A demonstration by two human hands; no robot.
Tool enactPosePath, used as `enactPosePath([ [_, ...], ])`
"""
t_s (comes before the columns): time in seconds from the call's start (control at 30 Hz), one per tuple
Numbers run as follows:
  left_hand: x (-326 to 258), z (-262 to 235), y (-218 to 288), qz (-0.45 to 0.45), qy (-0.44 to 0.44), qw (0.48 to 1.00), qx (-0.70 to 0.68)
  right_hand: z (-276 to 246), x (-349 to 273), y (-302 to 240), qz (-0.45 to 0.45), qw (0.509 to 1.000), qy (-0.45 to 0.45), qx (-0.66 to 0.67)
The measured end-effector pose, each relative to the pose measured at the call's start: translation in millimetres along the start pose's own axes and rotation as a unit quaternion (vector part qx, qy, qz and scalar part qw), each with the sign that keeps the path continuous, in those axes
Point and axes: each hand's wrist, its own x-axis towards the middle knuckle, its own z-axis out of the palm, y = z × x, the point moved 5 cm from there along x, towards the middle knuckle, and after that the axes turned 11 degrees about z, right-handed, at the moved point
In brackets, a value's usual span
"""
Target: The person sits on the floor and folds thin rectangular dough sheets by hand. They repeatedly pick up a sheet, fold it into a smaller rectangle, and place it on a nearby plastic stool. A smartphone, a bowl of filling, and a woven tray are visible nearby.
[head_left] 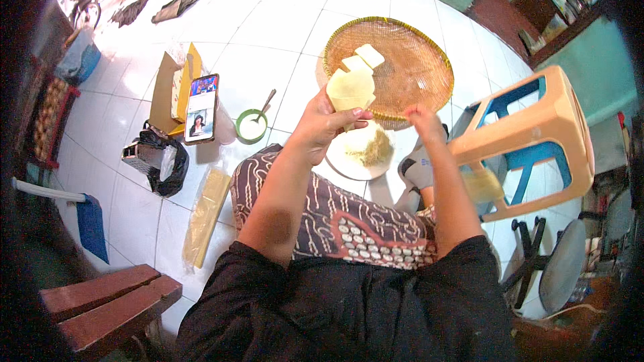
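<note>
My left hand (320,124) is closed on a pale yellow dough wrapper (350,87), held up by its lower edge between thumb and fingers. My right hand (426,125) hovers to the right, its fingers drawn together; whatever is in them, if anything, is too small to make out. Below and between the hands lies a white plate (341,163) with a heap of pale, crumbly filling (372,149). Beyond them rests a round woven bamboo tray (419,60). Pale, flat folded pieces (367,55) lie on its left side, partly hidden behind the wrapper.
Left of my knees are a green bowl (251,127) of white liquid with a spoon, a propped phone (202,108), an opened carton (163,94), a black plastic bag (176,167) and a long wrapped pack (206,218). A plastic stool (567,121) lies tipped at right.
</note>
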Motion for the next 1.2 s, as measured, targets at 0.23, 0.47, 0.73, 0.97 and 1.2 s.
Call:
enactPosePath([
  [0.23, 16, -41, -33, 0.020, 0.100, 0.994, -0.043, 36, 13, 85, 0.080, 0.990, 0.106, -0.040],
  [0.47, 24, -57, -50, -0.002, 0.098, 0.993, -0.072, 37, 28, 96, 0.065, 0.995, 0.064, 0.036],
  [0.73, 25, -54, -56, -0.003, 0.087, 0.994, -0.072, 84, -1, 43, -0.015, 0.999, -0.043, -0.014],
  [0.97, 27, -52, -74, 0.009, 0.066, 0.996, -0.066, 118, -26, 24, -0.093, 0.994, -0.038, -0.042],
  [1.2, 26, -49, -74, -0.012, 0.068, 0.996, -0.050, 127, -30, 22, -0.102, 0.994, -0.039, -0.008],
])
